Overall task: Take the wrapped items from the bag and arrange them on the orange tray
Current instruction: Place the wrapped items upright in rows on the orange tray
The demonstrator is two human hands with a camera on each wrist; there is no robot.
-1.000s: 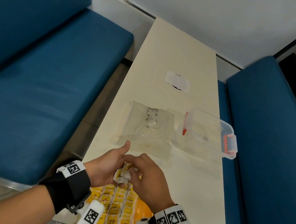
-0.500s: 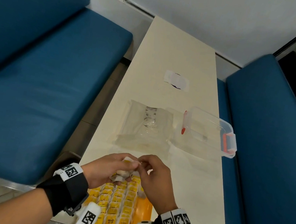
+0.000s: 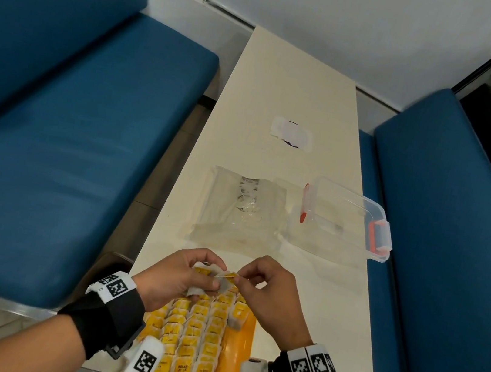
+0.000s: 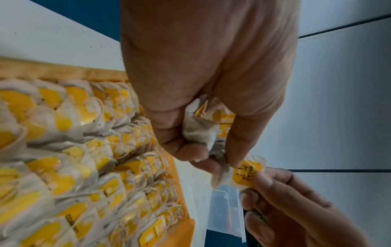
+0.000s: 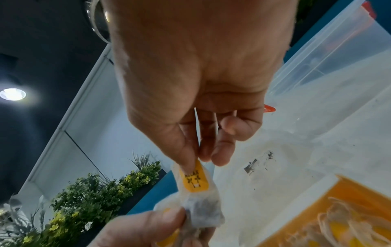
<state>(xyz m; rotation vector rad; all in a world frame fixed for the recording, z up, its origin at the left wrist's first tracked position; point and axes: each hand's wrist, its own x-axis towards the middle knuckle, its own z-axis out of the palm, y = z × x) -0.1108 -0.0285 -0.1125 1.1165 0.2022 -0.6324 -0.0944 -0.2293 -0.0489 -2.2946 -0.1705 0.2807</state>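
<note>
A small bunch of wrapped items (image 3: 203, 278) is gripped in the curled fingers of the left hand (image 3: 175, 274), just above the far end of the orange tray (image 3: 245, 338). One yellow-labelled wrapped item (image 5: 195, 179) is pinched between thumb and forefinger of the right hand (image 3: 272, 295). Rows of wrapped items (image 3: 193, 337) are laid on the tray. The clear bag (image 3: 240, 210) lies flat beyond the tray.
</note>
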